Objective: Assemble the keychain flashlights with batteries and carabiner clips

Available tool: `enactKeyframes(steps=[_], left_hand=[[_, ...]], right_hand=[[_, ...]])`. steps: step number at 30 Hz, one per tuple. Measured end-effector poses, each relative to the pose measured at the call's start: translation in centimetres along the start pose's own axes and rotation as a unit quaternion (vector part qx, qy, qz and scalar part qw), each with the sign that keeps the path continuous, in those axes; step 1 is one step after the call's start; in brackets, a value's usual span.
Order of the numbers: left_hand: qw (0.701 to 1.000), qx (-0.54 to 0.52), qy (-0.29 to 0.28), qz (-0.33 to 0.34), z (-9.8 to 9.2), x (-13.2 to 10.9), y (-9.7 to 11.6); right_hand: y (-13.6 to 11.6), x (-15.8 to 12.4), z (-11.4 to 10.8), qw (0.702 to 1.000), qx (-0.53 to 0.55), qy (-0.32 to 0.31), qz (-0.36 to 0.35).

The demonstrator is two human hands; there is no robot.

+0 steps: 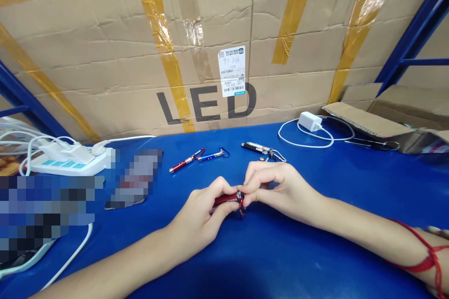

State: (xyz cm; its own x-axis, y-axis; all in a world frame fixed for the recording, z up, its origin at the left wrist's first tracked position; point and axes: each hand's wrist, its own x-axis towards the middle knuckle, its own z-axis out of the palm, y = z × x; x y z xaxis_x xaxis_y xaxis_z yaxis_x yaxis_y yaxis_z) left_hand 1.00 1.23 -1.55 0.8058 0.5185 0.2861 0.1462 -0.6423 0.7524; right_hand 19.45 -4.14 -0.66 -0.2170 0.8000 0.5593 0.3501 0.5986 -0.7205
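Observation:
My left hand [205, 210] is closed around the barrel of a slim red keychain flashlight [226, 199], held just above the blue table. At its right end, a red carabiner clip [242, 203] with a metal ring sticks out. My right hand [273, 191] pinches this clip end between thumb and fingers, which partly hide it. Farther back lie a second red keychain flashlight [182, 164], a blue one [209, 156] and a black one [256, 148], each with a clip. Small metal pieces beside the black one are partly covered by my right hand.
On the blue table [280, 261], a white power strip [70, 166] with plugs and a blurred phone [135, 180] are at left. Back right are a white charger [310, 121] with its cable and an open cardboard box [372, 126]. A large carton [140, 79] walls the back.

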Motion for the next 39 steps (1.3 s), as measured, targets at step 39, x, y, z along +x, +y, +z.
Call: enactKeyframes(steps=[39], left_hand=[[0.998,0.057,0.037,0.0,-0.1,0.2,0.3]], right_hand=[[-0.6,0.2,-0.2,0.997,-0.057,0.044,0.038]])
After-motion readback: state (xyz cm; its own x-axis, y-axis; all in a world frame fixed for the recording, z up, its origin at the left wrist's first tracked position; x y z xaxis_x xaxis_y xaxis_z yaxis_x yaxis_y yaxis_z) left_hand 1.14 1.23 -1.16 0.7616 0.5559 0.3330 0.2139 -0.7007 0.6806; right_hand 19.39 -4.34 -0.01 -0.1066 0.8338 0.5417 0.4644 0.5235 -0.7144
